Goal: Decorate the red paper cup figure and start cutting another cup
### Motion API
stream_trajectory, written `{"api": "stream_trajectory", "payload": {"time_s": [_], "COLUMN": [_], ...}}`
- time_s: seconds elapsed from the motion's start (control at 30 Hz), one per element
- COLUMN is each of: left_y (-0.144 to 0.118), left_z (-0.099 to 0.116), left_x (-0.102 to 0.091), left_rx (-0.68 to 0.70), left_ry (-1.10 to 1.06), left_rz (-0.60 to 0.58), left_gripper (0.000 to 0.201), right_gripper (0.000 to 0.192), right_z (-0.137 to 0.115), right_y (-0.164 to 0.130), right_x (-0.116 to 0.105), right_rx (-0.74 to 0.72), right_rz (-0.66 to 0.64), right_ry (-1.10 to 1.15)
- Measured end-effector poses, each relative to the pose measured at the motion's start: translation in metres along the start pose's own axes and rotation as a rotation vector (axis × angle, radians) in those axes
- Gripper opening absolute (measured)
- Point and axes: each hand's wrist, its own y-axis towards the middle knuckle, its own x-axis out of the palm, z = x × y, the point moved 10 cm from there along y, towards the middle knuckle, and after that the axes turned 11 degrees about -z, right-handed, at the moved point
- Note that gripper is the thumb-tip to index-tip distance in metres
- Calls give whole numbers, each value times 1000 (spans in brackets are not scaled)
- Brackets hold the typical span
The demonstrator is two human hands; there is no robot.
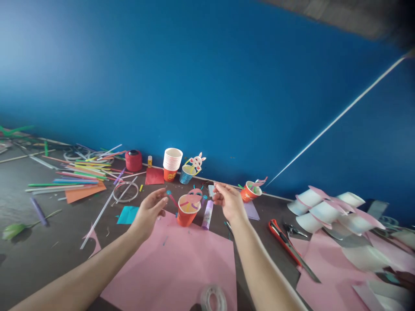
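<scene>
An orange paper cup stands upright on a large pink sheet of paper. Pink paper cutouts and thin coloured pieces stick up from its mouth. To the left of this cup hovers my left hand, its fingers loosely bent and apart, with nothing in them. My right hand is raised on the other side, fingers half curled and no held thing visible. Neither hand touches the cup. Between the cup and my right hand lies a purple glue stick. A blue paper square is near my left wrist.
Stacked paper cups, a blue cup with a rabbit figure and red thread line the blue wall. Coloured strips spread leftward. On the right are another decorated cup, a red utility knife and white cups. Tape lies in front.
</scene>
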Motion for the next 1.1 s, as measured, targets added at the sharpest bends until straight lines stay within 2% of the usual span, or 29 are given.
{"api": "stream_trajectory", "payload": {"time_s": [0.07, 0.2, 0.3, 0.53, 0.6, 0.73, 0.97, 1.1], "left_y": [4, 8, 11, 16, 15, 19, 33, 37], "left_z": [-9, -15, -11, 11, 19, 24, 4, 4], "left_x": [5, 9, 15, 39, 45, 51, 37, 36], "left_rx": [-49, -34, -7, 105, 149, 174, 35, 14], "left_ry": [-72, -95, -18, 271, 378, 516, 422, 442], "left_rz": [10, 62, 30, -174, -218, -268, -222, -232], "left_gripper": [43, 38, 38, 31, 31, 33, 39, 40], "right_gripper": [32, 32, 31, 26, 27, 28, 25, 24], "right_z": [19, 42, 43, 32, 30, 23, 4, 3], "right_y": [8, 14, 13, 9, 11, 18, 23, 23], "right_x": [4, 17, 23, 28, 32, 47, 73, 83], "right_rx": [-3, -25, -48, -70, -57, -9, -11, -9], "right_rz": [52, 107, 102, 74, 24, -170, -458, -570], "right_ry": [6, 22, 38, 18, -1, -65, -194, -239]}}
